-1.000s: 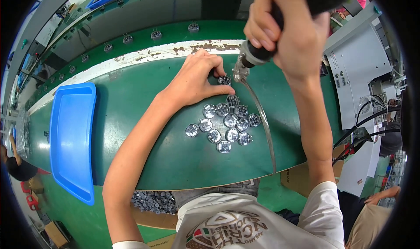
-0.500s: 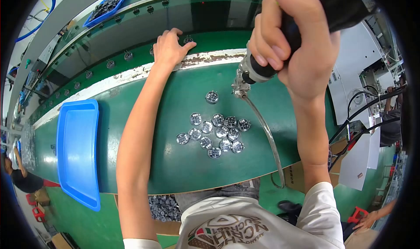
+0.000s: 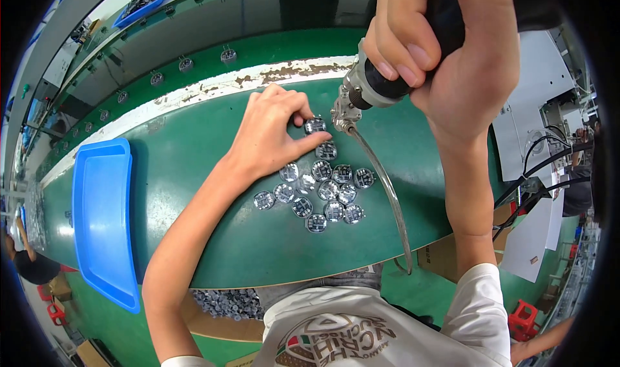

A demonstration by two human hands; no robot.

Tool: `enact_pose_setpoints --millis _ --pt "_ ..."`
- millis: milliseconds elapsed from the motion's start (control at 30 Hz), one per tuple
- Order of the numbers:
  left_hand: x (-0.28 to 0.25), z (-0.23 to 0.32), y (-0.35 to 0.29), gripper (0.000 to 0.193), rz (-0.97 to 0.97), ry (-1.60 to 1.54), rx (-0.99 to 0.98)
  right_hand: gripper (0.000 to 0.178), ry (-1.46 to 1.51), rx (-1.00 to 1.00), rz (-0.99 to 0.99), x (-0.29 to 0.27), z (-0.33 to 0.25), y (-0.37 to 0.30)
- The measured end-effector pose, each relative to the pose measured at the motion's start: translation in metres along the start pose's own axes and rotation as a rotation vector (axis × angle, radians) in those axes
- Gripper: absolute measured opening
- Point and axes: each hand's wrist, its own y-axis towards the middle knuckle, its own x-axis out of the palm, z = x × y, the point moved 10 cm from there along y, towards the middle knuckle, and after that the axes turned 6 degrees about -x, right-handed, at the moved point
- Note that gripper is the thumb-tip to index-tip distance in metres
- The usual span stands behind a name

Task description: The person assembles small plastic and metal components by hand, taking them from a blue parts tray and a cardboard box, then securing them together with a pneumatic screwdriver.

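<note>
My left hand [image 3: 274, 128] pinches a small round circuit module [image 3: 314, 125] between thumb and fingers, low over the green bench. Just below the thumb lies another round module [image 3: 326, 150]. Several more such modules, clear-rimmed with dark boards, form a loose cluster [image 3: 328, 190] nearer me. My right hand [image 3: 445, 63] is wrapped round the black body of a power screwdriver [image 3: 387, 83], held above the bench. Its metal nose [image 3: 347, 114] points down to the right of the held module, apart from it. From the nose a clear tube [image 3: 381, 167] hangs toward the bench's near edge.
An empty blue tray [image 3: 103, 225] stands on the left. Beyond a chipped white rail [image 3: 200, 92] runs a dark line with spaced modules [image 3: 186, 64]. A blue bin of dark parts [image 3: 145, 0] is at far left. Below the bench sits a box of small grey parts [image 3: 226, 304].
My left hand has come back from beyond the white rail, bringing a module to the bench beside the cluster. The lone module has shifted slightly right. My right hand still holds the screwdriver.
</note>
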Motion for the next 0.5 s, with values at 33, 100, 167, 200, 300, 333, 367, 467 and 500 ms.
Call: enact_pose_setpoints --millis 33,100,167,200,300,333,367,467,500 --pt "0.004 -0.001 -0.002 0.034 -0.010 -0.021 -0.015 0.030 -0.007 -0.040 -0.016 0.003 0.000 0.001" --pt "0.005 -0.003 -0.002 0.034 -0.015 -0.046 -0.017 0.033 -0.022 -0.120 -0.046 0.008 0.001 0.004" --pt "0.006 -0.004 -0.001 0.034 -0.039 -0.059 -0.019 0.037 -0.036 -0.199 -0.072 0.012 0.000 0.004" --pt "0.006 -0.004 -0.002 0.034 -0.039 -0.064 -0.023 0.037 -0.039 -0.195 -0.076 0.015 0.001 0.004" --pt "0.007 -0.005 -0.002 0.035 -0.034 -0.063 -0.023 0.039 -0.076 -0.092 -0.042 0.015 0.014 0.005" --pt "0.007 -0.004 -0.002 0.035 -0.037 -0.063 -0.028 0.039 -0.058 -0.119 -0.064 0.017 0.015 0.006" --pt "0.007 -0.004 -0.002 0.035 -0.039 -0.062 -0.032 0.041 -0.039 -0.146 -0.085 0.019 0.016 0.007" --pt "0.006 -0.003 -0.002 0.036 -0.031 -0.059 -0.025 0.042 -0.032 -0.114 -0.074 0.020 0.021 0.006" --pt "0.007 -0.003 -0.002 0.036 -0.031 -0.060 -0.027 0.042 -0.032 -0.113 -0.075 0.021 0.021 0.006"
